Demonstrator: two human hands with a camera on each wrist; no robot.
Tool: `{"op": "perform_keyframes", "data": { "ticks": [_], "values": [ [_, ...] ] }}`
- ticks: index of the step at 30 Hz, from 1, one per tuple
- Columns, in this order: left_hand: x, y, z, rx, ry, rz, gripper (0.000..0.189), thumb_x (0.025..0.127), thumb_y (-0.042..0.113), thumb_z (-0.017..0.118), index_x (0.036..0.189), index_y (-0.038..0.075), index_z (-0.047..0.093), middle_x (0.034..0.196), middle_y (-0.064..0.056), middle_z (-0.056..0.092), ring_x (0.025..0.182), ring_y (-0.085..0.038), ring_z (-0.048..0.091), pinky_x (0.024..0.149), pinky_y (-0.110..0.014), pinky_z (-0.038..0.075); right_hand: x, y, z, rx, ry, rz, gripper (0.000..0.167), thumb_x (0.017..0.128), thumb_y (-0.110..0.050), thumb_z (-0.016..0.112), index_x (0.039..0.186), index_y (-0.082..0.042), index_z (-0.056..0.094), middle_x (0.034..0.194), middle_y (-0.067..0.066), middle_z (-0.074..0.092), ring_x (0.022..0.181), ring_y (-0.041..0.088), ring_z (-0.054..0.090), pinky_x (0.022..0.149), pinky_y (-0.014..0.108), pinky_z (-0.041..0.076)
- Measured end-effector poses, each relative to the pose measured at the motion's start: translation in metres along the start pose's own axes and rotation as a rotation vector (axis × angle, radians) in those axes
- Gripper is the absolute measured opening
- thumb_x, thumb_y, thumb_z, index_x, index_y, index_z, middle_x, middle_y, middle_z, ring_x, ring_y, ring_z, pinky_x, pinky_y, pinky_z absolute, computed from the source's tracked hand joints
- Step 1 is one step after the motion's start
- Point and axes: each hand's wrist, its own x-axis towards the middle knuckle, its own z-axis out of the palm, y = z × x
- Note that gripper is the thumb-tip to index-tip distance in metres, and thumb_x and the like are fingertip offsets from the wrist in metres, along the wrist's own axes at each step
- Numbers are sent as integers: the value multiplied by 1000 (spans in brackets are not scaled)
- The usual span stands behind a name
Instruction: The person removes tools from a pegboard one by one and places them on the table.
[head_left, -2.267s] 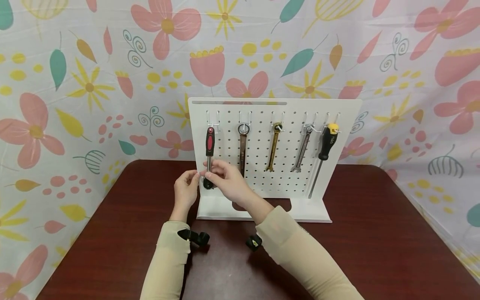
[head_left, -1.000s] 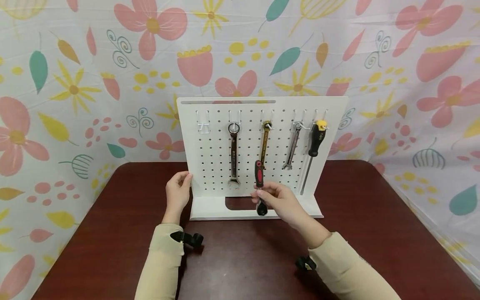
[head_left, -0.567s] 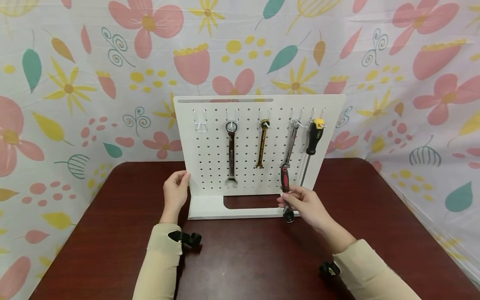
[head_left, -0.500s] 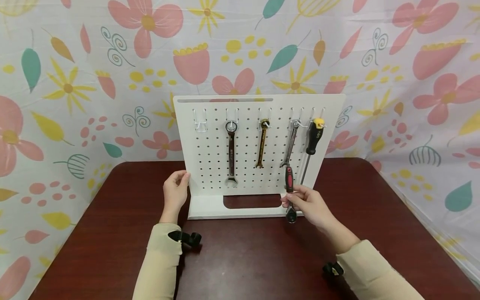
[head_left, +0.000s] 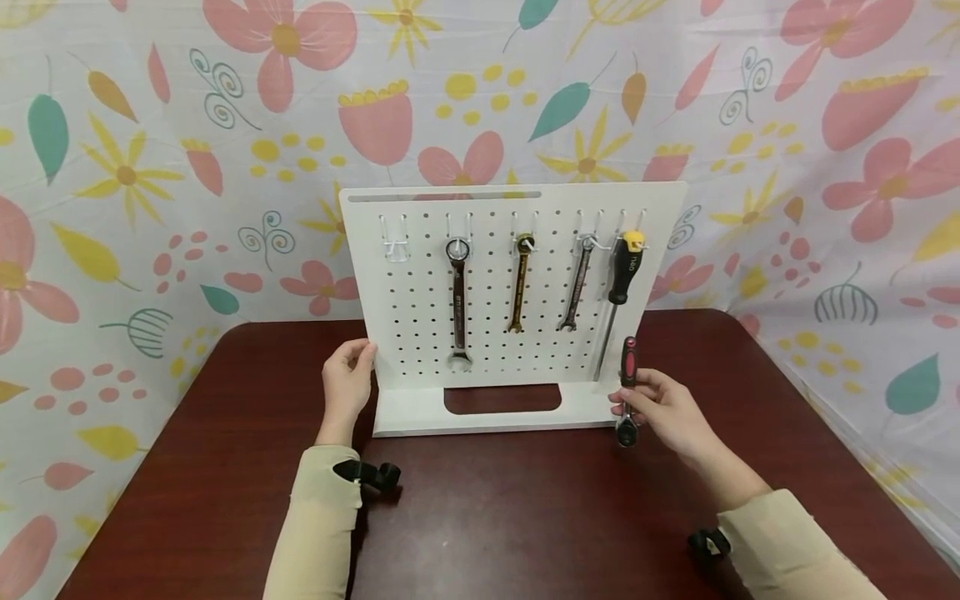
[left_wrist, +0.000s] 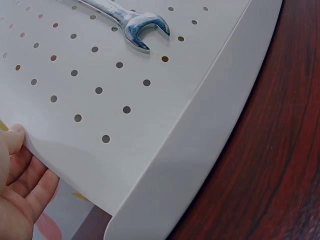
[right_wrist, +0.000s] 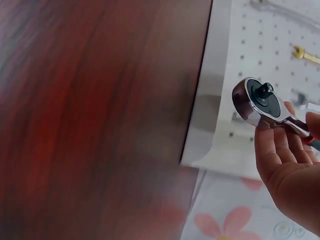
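My right hand (head_left: 671, 412) pinches a ratchet wrench (head_left: 629, 364) by its shaft, black-and-red handle up, head down, in front of the right end of the white pegboard (head_left: 427, 350). The ratchet's round head (right_wrist: 256, 102) and square drive show in the right wrist view, fingers beneath the shaft. At the board's left edge, my left hand (head_left: 347, 383) grips it; the left wrist view shows the thumb (left_wrist: 16, 136) on that edge and the other fingers partly behind it. The leftmost hook (head_left: 395, 248) on the board holds nothing.
Three combination wrenches hang on the board: a long one (head_left: 459, 304), a golden one (head_left: 520, 287) and a silver one (head_left: 577, 287). A yellow-and-black screwdriver (head_left: 625, 268) hangs at the right end. The board's base (head_left: 408, 412) stands on a dark red table (head_left: 480, 517) before a floral curtain.
My right hand has taken the ratchet wrench from the leftmost hook and carried it right, past the hanging tools. My left hand has stayed at the board's left edge.
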Motion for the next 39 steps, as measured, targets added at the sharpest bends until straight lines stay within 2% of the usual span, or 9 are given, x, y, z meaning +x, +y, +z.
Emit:
{"op": "perform_keyframes", "data": {
  "ticks": [11, 17, 21, 29, 31, 35, 39],
  "values": [
    [-1, 2, -1, -1, -11, -26, 28, 95, 25, 57, 111, 3, 65, 105, -15, 65, 93, -25, 62, 70, -13, 51, -5, 20, -31, -105, 70, 20, 44, 98, -23, 54, 127, 7, 41, 94, -8, 72, 81, 10, 70, 63, 24, 55],
    [0, 1, -1, -9, -9, -22, 27, 95, 24, 58, 110, 2, 65, 104, -16, 65, 93, -27, 62, 68, -10, 50, -2, 28, -42, -144, 99, 29, 48, 97, -23, 55, 128, 10, 42, 90, -13, 68, 78, 6, 69, 61, 24, 56],
    [0, 0, 0, -11, -6, -19, 28, 95, 25, 58, 110, 2, 65, 104, -16, 65, 92, -26, 62, 67, -9, 49, 4, 34, -49, -167, 109, 47, 49, 97, -22, 54, 130, 12, 40, 90, -8, 69, 76, 3, 68, 60, 23, 56],
    [0, -1, 0, -11, -13, -17, 28, 96, 25, 57, 111, 3, 65, 103, -15, 64, 93, -26, 64, 70, -13, 53, 17, 42, -58, -291, 105, 90, 51, 99, -24, 51, 132, 12, 40, 107, 26, 64, 75, -1, 64, 60, 24, 55],
    [0, 0, 0, -13, -13, -17, 27, 96, 25, 57, 110, 3, 65, 103, -15, 64, 93, -26, 64, 70, -13, 53, 21, 43, -59, -305, 104, 99, 51, 99, -24, 51, 132, 13, 40, 108, 28, 63, 75, -1, 63, 60, 24, 54],
    [0, 0, 0, -18, -10, -11, 26, 96, 24, 57, 109, 2, 65, 102, -15, 64, 92, -26, 64, 72, -14, 54, 29, 44, -62, -339, 99, 113, 45, 98, -19, 51, 128, 14, 45, 96, 22, 67, 70, 4, 61, 57, 24, 53],
    [0, -1, 0, -19, -10, -6, 27, 96, 24, 57, 110, 2, 65, 102, -15, 64, 92, -26, 64, 79, -27, 57, 36, 43, -65, -371, 78, 137, 42, 98, -16, 51, 126, 15, 47, 94, 23, 67, 65, 9, 56, 54, 25, 51]
  ]
}}
